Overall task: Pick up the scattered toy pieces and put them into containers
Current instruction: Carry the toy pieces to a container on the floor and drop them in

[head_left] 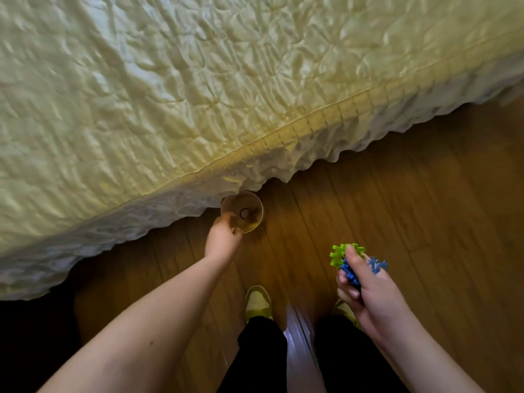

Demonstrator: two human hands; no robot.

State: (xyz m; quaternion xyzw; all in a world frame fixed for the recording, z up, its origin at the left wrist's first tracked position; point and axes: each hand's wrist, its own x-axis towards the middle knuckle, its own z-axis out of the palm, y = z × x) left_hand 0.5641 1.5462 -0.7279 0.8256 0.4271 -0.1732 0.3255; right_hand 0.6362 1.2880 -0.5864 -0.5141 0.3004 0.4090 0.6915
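Note:
My left hand (223,236) reaches down and grips the near rim of a clear round plastic container (246,207) that sits on the wooden floor, partly under the hanging bedspread. My right hand (368,290) is held higher, to the right, with its fingers curled round a bunch of toy pieces: green notched pieces (338,255) stick out at the top and blue ones (375,265) show between the fingers and past the knuckles. The inside of the container is blurred and dim.
A bed with a cream quilted bedspread (198,95) fills the upper left; its scalloped edge hangs to the floor. Wooden floorboards (425,194) run to the right. My two shoes (258,303) and dark trouser legs stand at the bottom centre.

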